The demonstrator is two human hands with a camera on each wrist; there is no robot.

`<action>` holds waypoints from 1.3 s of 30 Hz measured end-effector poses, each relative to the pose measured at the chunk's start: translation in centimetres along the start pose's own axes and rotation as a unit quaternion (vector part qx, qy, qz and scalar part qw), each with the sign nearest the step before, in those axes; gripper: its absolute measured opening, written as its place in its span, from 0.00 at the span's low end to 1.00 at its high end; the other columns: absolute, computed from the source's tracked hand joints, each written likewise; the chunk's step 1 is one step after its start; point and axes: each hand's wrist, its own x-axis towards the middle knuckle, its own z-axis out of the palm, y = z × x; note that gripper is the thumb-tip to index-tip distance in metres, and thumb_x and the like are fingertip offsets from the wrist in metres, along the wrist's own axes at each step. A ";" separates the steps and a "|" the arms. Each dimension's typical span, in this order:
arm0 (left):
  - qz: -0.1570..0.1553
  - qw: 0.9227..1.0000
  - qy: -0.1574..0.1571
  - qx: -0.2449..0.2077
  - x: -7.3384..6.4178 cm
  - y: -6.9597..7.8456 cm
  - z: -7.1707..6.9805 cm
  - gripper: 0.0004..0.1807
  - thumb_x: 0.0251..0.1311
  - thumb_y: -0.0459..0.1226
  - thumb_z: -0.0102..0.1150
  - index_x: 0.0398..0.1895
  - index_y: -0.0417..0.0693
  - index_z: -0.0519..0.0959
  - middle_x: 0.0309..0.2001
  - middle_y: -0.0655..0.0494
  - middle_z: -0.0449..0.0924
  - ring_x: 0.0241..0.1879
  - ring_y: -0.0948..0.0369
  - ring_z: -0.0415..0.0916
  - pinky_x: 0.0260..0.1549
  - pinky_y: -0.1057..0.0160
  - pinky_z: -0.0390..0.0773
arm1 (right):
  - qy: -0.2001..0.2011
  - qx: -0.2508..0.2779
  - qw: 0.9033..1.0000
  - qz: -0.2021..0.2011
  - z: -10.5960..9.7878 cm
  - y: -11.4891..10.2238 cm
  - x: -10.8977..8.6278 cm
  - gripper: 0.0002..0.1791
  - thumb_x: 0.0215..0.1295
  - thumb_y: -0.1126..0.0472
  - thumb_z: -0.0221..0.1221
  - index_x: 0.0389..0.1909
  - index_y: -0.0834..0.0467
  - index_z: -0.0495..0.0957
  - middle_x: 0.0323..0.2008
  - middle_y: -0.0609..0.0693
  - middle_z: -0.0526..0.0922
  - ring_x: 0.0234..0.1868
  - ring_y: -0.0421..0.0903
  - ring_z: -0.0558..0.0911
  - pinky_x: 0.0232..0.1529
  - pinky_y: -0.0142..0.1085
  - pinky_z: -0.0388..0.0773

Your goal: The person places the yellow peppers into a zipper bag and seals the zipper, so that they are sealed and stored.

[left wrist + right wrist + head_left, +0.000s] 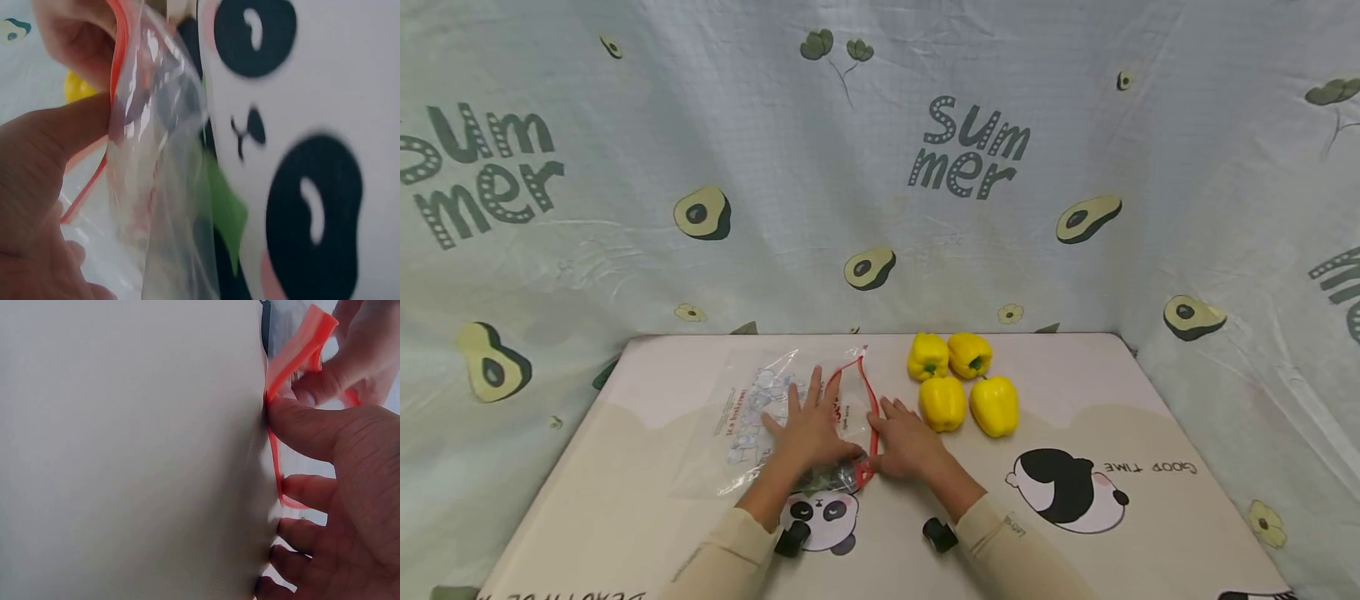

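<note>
A clear zip bag (pixel 752 417) with a red zip strip and printed figures lies on the table, its mouth facing right and parted into two red lines. My left hand (pixel 811 429) rests on the bag with fingers spread; its thumb (pixel 75 125) touches the red zip strip (pixel 119 56). At the bag's mouth, my right hand (pixel 912 442) has its fingers extended along the red edge. In the right wrist view its thumb (pixel 303 425) presses by the lower end of the strip, close to the left thumb (pixel 328 381).
Several yellow bell peppers (pixel 943 403) stand grouped behind and right of my right hand. The table cover (pixel 1150 533) has printed panda and dog faces. A patterned curtain (pixel 775 150) hangs behind the table and along both sides.
</note>
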 end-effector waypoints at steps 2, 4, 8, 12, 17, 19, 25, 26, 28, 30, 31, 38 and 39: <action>0.007 1.000 0.002 0.002 -0.1 -0.3 -0.3 0.70 0.40 0.59 0.82 0.85 0.58 0.49 0.87 0.50 0.32 0.83 0.31 0.30 0.63 0.09 0.36 | -0.001 0.000 1.000 0.004 0.0 0.1 0.0 0.44 0.62 0.43 0.71 0.77 0.49 0.68 0.83 0.54 0.57 0.85 0.56 0.55 0.84 0.54 0.54; 0.008 1.000 0.005 0.004 -0.1 -0.7 -0.5 0.72 0.39 0.60 0.83 0.86 0.59 0.48 0.87 0.51 0.30 0.83 0.32 0.29 0.62 0.09 0.38 | -0.002 0.002 1.000 0.005 0.0 0.1 0.0 0.44 0.62 0.42 0.71 0.78 0.49 0.68 0.83 0.54 0.57 0.85 0.56 0.55 0.84 0.54 0.54; 0.006 1.000 0.003 -0.002 -0.1 -1.2 -0.8 0.74 0.38 0.57 0.84 0.86 0.60 0.45 0.87 0.51 0.28 0.84 0.32 0.28 0.60 0.08 0.40 | -0.002 0.005 1.000 0.003 0.0 0.1 0.0 0.44 0.62 0.43 0.71 0.77 0.49 0.68 0.83 0.55 0.58 0.85 0.57 0.55 0.84 0.54 0.54; 0.008 1.000 0.002 -0.016 -0.1 -1.5 -1.1 0.74 0.39 0.50 0.85 0.86 0.60 0.42 0.87 0.51 0.27 0.83 0.31 0.28 0.59 0.07 0.40 | -0.002 0.008 1.000 0.005 0.0 0.0 0.0 0.43 0.62 0.43 0.71 0.77 0.49 0.68 0.83 0.55 0.58 0.85 0.56 0.56 0.84 0.54 0.54; 0.012 1.000 -0.003 -0.029 -0.1 -1.7 -1.3 0.73 0.41 0.44 0.83 0.86 0.60 0.41 0.87 0.48 0.25 0.82 0.28 0.31 0.58 0.08 0.42 | -0.002 0.012 1.000 0.007 0.0 0.0 -0.1 0.43 0.62 0.43 0.71 0.77 0.49 0.68 0.83 0.54 0.58 0.85 0.56 0.56 0.84 0.54 0.54; 0.018 0.999 -0.004 -0.036 -0.3 -1.7 -1.5 0.72 0.42 0.43 0.83 0.86 0.58 0.41 0.87 0.45 0.27 0.81 0.26 0.37 0.59 0.08 0.44 | 0.002 0.013 1.000 0.005 0.1 0.0 0.0 0.43 0.62 0.43 0.71 0.77 0.49 0.69 0.83 0.54 0.58 0.85 0.56 0.56 0.84 0.54 0.55; 0.030 0.997 -0.006 -0.069 -0.6 -2.0 -1.5 0.71 0.42 0.40 0.81 0.86 0.55 0.42 0.86 0.37 0.30 0.77 0.22 0.49 0.63 0.10 0.45 | 0.005 0.017 1.000 0.005 0.0 -0.1 -0.1 0.44 0.62 0.44 0.71 0.77 0.49 0.69 0.83 0.54 0.58 0.85 0.56 0.56 0.84 0.54 0.54; 0.028 0.997 -0.007 -0.072 -0.6 -2.1 -1.4 0.71 0.42 0.40 0.80 0.86 0.56 0.42 0.86 0.38 0.30 0.77 0.22 0.48 0.63 0.10 0.44 | 0.005 0.018 1.000 0.005 0.0 -0.1 -0.1 0.44 0.62 0.44 0.72 0.77 0.49 0.69 0.83 0.55 0.58 0.85 0.56 0.56 0.84 0.54 0.54; 0.023 0.997 -0.009 -0.078 -0.6 -2.3 -1.3 0.71 0.42 0.40 0.81 0.86 0.57 0.41 0.86 0.40 0.29 0.78 0.23 0.47 0.62 0.09 0.43 | 0.004 0.019 1.000 0.006 0.0 -0.1 0.0 0.44 0.61 0.44 0.72 0.77 0.49 0.69 0.83 0.55 0.58 0.85 0.56 0.56 0.84 0.54 0.54; 0.016 0.997 -0.008 -0.080 -0.6 -2.3 -1.3 0.72 0.42 0.40 0.82 0.86 0.59 0.41 0.86 0.41 0.29 0.78 0.23 0.46 0.61 0.08 0.42 | 0.004 0.019 1.000 0.007 0.0 -0.2 0.0 0.44 0.62 0.43 0.71 0.77 0.49 0.68 0.83 0.55 0.58 0.85 0.56 0.55 0.84 0.54 0.53; 0.013 0.997 -0.007 -0.080 -0.6 -2.4 -1.2 0.72 0.42 0.41 0.83 0.86 0.59 0.41 0.86 0.41 0.29 0.79 0.23 0.45 0.61 0.08 0.43 | 0.005 0.018 1.000 0.005 0.0 -0.2 0.1 0.44 0.61 0.43 0.71 0.77 0.49 0.68 0.83 0.55 0.58 0.85 0.56 0.56 0.84 0.54 0.54; 0.000 0.998 0.000 -0.057 -0.7 -2.1 -0.6 0.74 0.38 0.47 0.87 0.86 0.61 0.44 0.87 0.44 0.30 0.77 0.22 0.47 0.61 0.09 0.44 | 0.008 0.010 1.000 0.000 0.1 -0.1 -0.1 0.44 0.62 0.43 0.71 0.77 0.51 0.68 0.83 0.56 0.58 0.85 0.57 0.55 0.84 0.54 0.53; -0.001 0.999 0.001 -0.052 -0.6 -2.1 -0.4 0.74 0.38 0.48 0.87 0.86 0.60 0.45 0.87 0.45 0.30 0.77 0.21 0.46 0.61 0.09 0.44 | 0.007 0.011 1.000 0.000 0.1 -0.1 -0.1 0.43 0.63 0.44 0.71 0.77 0.51 0.68 0.83 0.56 0.58 0.85 0.57 0.55 0.84 0.54 0.53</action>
